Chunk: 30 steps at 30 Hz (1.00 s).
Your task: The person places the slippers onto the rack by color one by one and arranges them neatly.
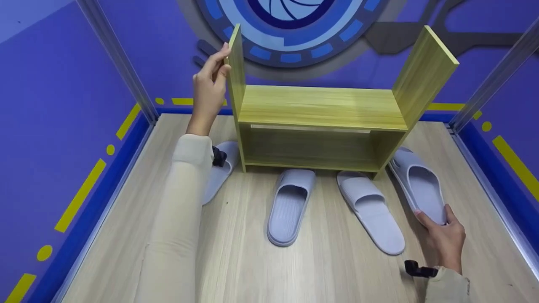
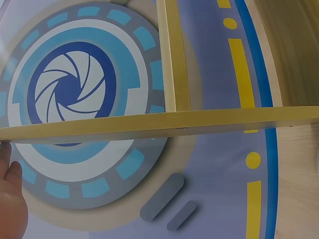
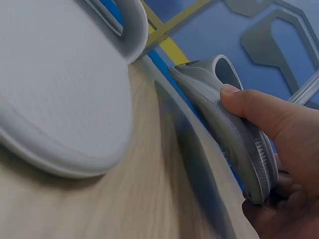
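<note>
My left hand holds the upper front corner of the left side panel of a yellow-green wooden shelf; its other fingers are hidden. In the left wrist view, part of the hand lies at the panel's edge. My right hand grips the heel end of a grey slipper, thumb on its upper side and fingers beneath. The right wrist view has this slipper tilted, over a dark shadow on the floor. Beside it lies another grey slipper.
A third slipper lies in front of the shelf's middle. Another slipper at the left is partly covered by my sleeve. The shelf stands on a light wood floor, near a blue printed back wall, with metal-framed side walls.
</note>
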Motion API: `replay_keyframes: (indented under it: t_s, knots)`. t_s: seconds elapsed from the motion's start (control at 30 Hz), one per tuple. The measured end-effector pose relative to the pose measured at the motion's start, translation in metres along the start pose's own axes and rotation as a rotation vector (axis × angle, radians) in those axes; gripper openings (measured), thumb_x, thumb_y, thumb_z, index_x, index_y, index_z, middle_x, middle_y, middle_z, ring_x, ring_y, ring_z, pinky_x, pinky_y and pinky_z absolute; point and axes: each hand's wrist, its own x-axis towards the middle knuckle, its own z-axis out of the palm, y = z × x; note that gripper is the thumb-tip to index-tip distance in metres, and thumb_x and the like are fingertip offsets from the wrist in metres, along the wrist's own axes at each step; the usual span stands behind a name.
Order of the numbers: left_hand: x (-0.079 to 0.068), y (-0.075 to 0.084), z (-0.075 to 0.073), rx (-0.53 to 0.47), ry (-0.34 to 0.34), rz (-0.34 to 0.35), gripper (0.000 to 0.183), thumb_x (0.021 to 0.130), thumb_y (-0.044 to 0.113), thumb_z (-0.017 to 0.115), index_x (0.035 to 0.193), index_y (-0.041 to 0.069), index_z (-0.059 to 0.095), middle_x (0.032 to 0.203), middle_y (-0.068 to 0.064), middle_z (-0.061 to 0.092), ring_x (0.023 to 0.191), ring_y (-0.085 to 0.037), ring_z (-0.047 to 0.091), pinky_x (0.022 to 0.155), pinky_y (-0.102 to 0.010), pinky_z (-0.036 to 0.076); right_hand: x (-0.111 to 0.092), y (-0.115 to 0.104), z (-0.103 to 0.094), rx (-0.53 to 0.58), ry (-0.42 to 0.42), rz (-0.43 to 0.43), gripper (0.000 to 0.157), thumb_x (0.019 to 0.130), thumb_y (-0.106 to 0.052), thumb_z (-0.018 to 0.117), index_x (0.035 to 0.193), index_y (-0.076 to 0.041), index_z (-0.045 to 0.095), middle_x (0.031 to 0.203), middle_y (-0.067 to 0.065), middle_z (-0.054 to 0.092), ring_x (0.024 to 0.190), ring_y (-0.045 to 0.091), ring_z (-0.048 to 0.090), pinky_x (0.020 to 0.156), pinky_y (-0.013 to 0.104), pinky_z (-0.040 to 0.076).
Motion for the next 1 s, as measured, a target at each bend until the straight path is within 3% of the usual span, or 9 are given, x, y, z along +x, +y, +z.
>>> replay_keyframes:
  t_s: [0.17, 0.7, 1.0]
  knots:
    - [0.003, -0.006, 0.000, 0.002, 0.003, -0.015, 0.036, 0.097, 0.013, 0.052, 0.131, 0.002, 0.056, 0.145, -0.008, 0.048, 0.132, -0.010, 0.048, 0.105, -0.023, 0.043, -0.008, -0.004, 0.000, -0.007, 0.019, -0.001, 0.100, 0.081, -0.048, 0.073, 0.154, -0.023, 0.010, 0.160, 0.012, 0.010, 0.147, 0.034, 0.015, 0.119, 0.049, 0.019]
    - [0.003, -0.004, 0.000, -0.022, -0.004, -0.017, 0.037, 0.096, 0.012, 0.052, 0.132, 0.003, 0.056, 0.145, -0.007, 0.048, 0.132, -0.009, 0.048, 0.105, -0.023, 0.043, -0.042, 0.000, -0.008, 0.021, 0.054, 0.054, 0.102, 0.077, -0.046, 0.078, 0.153, -0.028, 0.014, 0.159, 0.006, 0.009, 0.148, 0.028, 0.011, 0.120, 0.045, 0.016]
    - [0.000, 0.002, 0.000, 0.021, 0.015, 0.060, 0.036, 0.097, 0.010, 0.051, 0.131, -0.001, 0.056, 0.142, -0.013, 0.050, 0.131, -0.017, 0.050, 0.103, -0.026, 0.046, -0.057, 0.006, -0.015, 0.092, 0.077, 0.101, 0.100, 0.076, -0.042, 0.081, 0.153, -0.030, 0.018, 0.160, 0.001, 0.009, 0.146, 0.027, 0.018, 0.119, 0.043, 0.022]
